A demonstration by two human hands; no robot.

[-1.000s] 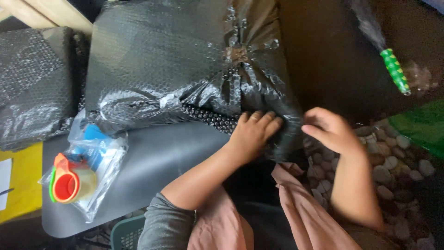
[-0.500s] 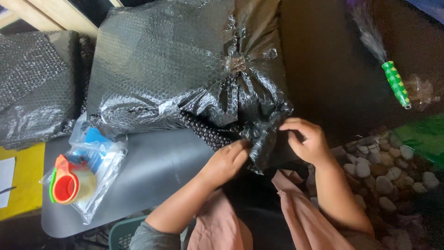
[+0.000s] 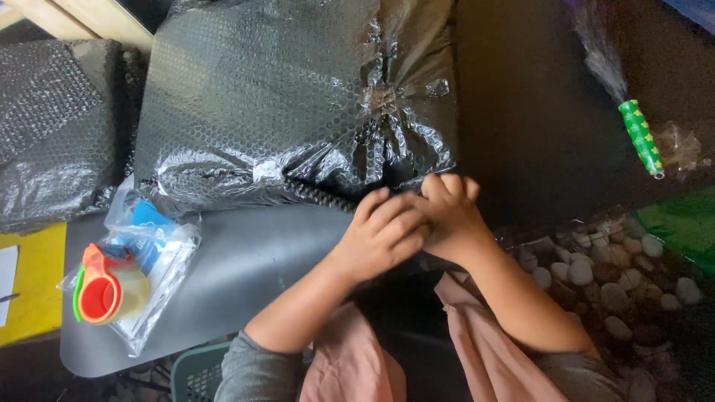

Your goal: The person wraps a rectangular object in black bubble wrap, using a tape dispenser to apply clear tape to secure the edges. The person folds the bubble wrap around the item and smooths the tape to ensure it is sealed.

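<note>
A: So, what fills the middle of the frame?

B: A large parcel (image 3: 298, 104) in black bubble wrap, its wrap gathered and taped near upper centre, lying on a grey table (image 3: 238, 275).

A: And the hands?

B: Both meet at the parcel's lower right corner. The left hand (image 3: 383, 234) lies curled over the wrap's edge; the right hand (image 3: 450, 216) presses beside it, fingers bent. Whether either truly grips the wrap, I cannot tell.

A: Other packages?

B: A second wrapped bundle (image 3: 52, 134) at upper left. At lower left, a clear bag (image 3: 149, 253) holding an orange tape dispenser (image 3: 100, 294) and a blue packet (image 3: 149, 219), beside a yellow sheet (image 3: 30, 279). At upper right, a green starred handle (image 3: 642, 138).
</note>
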